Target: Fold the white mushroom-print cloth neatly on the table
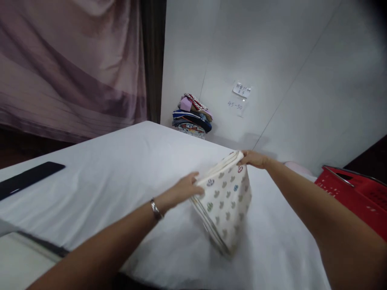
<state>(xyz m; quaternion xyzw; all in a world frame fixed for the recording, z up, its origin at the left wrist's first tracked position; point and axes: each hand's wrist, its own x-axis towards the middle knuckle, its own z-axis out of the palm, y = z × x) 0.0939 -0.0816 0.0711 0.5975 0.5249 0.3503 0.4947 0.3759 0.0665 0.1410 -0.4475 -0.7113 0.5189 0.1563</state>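
Note:
A folded white cloth (226, 197) with small printed motifs in grey-green, red, blue and purple hangs in several layers between my hands. My left hand (186, 187), with a silver band at the wrist, pinches its upper left corner. At the upper right corner, my right hand (252, 158) grips the folded edge, thumb and fingers closed on it. The cloth is tilted, its right end higher, and its lower part is slightly blurred over the white-covered table (145, 161). Whether the lower corner touches the table, I cannot tell.
A stack of folded fabrics (192, 114) stands by the wall at the table's far edge. To the right is a red basket (353, 197) with a metal handle. A flat black object (30, 177) lies at the left. Handwritten notes (241, 90) are on the wall.

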